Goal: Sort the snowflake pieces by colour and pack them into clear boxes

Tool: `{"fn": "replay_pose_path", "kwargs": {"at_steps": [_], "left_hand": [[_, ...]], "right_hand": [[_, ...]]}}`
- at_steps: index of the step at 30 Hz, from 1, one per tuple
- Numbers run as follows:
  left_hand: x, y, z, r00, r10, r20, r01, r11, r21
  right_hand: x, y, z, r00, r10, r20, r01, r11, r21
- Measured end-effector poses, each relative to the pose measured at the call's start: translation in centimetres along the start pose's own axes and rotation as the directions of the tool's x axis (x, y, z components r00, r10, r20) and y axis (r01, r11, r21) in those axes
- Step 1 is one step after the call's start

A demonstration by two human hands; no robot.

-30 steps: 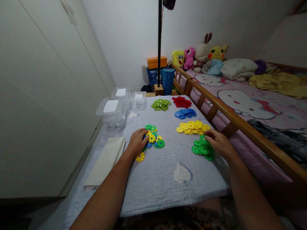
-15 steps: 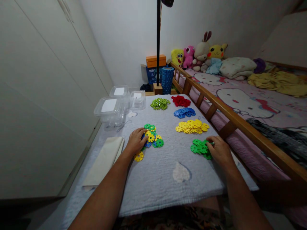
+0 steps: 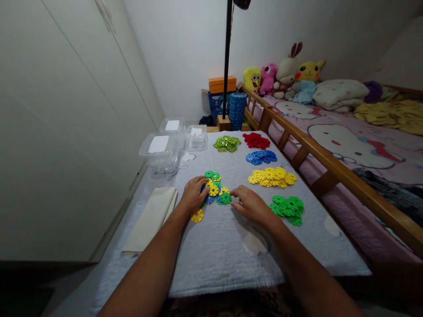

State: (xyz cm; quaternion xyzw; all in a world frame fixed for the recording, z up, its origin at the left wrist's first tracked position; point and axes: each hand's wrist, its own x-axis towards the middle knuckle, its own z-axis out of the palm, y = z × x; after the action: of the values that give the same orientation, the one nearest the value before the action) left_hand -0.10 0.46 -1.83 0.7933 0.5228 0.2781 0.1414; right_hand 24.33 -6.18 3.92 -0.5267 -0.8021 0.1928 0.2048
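My left hand rests against the left side of a mixed pile of snowflake discs in green, yellow and blue; its fingers lie over the edge of the pile. One yellow disc lies just below that hand. At the pile's right side, my right hand hovers with thumb and fingers apart, beside a green disc, and nothing shows between them. Farther right lies a heap of green discs, with yellow discs and blue discs behind it.
Light green pieces and red pieces form heaps at the back. Clear plastic boxes with white labels stand at the back left, near a folded cream cloth. A wooden bed rail borders the table's right side.
My right hand has left the green heap and moved left to the mixed pile, its fingers now apart. My left hand stays at the pile. The view has shifted slightly.
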Motion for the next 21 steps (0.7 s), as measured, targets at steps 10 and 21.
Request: {"fn": "replay_pose_path", "kwargs": {"at_steps": [10,21], "left_hand": [[0.2,0.4,-0.5,0.998,-0.03,-0.05,0.024,0.992,-0.122],[0.1,1.2,-1.1,0.979,-0.094,-0.18,0.049,0.969,-0.241]], "right_hand": [[1.2,0.3,3.4,0.999,0.004,-0.048,-0.003,1.0,0.024],[2.2,2.0,0.5,0.992,0.059,-0.11,-0.044,0.989,0.139]]}}
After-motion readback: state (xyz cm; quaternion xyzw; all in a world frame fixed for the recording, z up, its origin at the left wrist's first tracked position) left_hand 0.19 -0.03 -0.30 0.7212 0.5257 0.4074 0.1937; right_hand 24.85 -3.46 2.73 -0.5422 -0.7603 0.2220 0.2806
